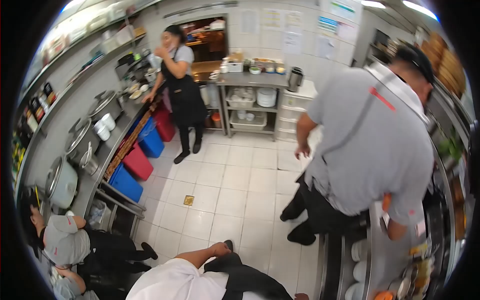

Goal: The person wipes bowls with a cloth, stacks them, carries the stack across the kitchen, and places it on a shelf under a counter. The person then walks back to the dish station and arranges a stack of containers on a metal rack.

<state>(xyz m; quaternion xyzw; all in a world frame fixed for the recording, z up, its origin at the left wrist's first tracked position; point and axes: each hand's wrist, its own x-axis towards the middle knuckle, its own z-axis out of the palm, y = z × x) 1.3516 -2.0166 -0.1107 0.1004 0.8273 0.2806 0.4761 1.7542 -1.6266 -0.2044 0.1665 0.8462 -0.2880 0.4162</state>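
Observation:
My left hand (220, 249) rests low in front of me, against my dark trousers (223, 262), beside a black shoe (228, 244). Its fingers are too small and partly hidden to read, and no object shows in it. At the bottom edge, only a sliver of my right hand (301, 296) is visible, next to my black apron (257, 282); its fingers are out of view. My white sleeve (167, 280) fills the lower middle.
A person in grey (370, 135) leans over the right counter (385, 260). Another (185, 90) stands by the left counter (112, 145), above blue and red bins (150, 137). Others are at lower left (65, 240). A steel shelf table (252, 79) stands at the back.

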